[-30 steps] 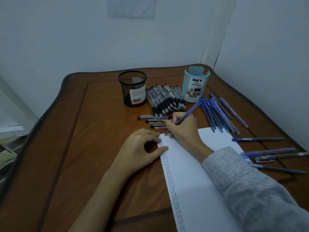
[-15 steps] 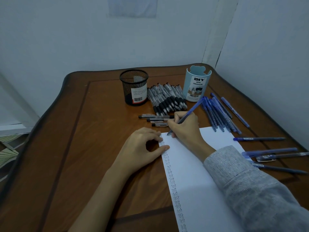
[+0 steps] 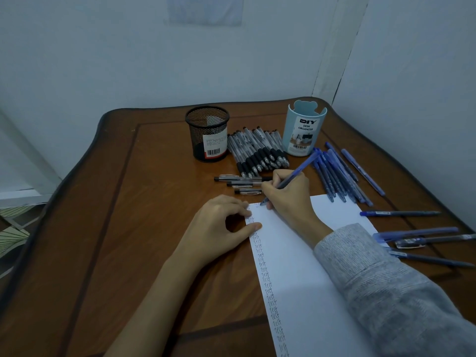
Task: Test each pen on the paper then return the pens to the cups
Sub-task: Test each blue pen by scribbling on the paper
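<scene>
My right hand (image 3: 288, 197) grips a blue pen (image 3: 301, 171) with its tip on the top left corner of the white paper (image 3: 309, 279). A column of written words runs down the paper's left edge. My left hand (image 3: 221, 228) rests on that left edge, thumb and fingertips pressing the sheet. A black mesh cup (image 3: 208, 134) and a light blue organizer cup (image 3: 302, 128) stand at the back of the table. Between them lies a pile of black pens (image 3: 257, 153). Three black pens (image 3: 239, 185) lie apart, just left of my right hand.
A row of blue pens (image 3: 340, 173) lies right of the organizer cup. Several more blue pens (image 3: 417, 235) lie scattered at the table's right edge. The brown wooden table (image 3: 128, 228) stands in a corner between two pale walls.
The pen tip has shifted slightly on the top of the paper as my right hand writes. My left hand stays on the paper's edge.
</scene>
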Action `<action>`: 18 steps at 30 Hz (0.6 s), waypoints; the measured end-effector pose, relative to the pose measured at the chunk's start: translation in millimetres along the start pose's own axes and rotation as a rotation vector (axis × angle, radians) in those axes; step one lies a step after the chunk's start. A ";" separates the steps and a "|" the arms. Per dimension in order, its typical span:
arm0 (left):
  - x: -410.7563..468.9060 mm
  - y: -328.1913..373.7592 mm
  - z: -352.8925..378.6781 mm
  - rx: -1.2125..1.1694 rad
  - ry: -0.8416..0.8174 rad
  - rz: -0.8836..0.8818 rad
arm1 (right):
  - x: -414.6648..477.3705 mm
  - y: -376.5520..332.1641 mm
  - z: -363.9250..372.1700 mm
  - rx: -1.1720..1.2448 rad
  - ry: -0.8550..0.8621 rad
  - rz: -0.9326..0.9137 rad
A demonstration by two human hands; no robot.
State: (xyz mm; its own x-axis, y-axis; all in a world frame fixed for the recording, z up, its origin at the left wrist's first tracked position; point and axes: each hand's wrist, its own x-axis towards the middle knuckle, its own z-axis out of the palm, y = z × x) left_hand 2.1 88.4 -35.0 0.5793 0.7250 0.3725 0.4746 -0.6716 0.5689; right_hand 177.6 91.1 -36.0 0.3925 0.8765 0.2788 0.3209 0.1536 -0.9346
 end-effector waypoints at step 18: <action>-0.7 -4.4 1.7 -0.006 0.002 0.011 | 2.0 -0.7 -2.1 0.207 0.066 0.119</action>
State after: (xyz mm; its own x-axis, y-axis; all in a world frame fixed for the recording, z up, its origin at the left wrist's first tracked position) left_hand 0.8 90.6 -39.0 0.5835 0.7177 0.3800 0.4641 -0.6787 0.5692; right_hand 180.0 91.8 -34.3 0.4751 0.8631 0.1712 0.0880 0.1470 -0.9852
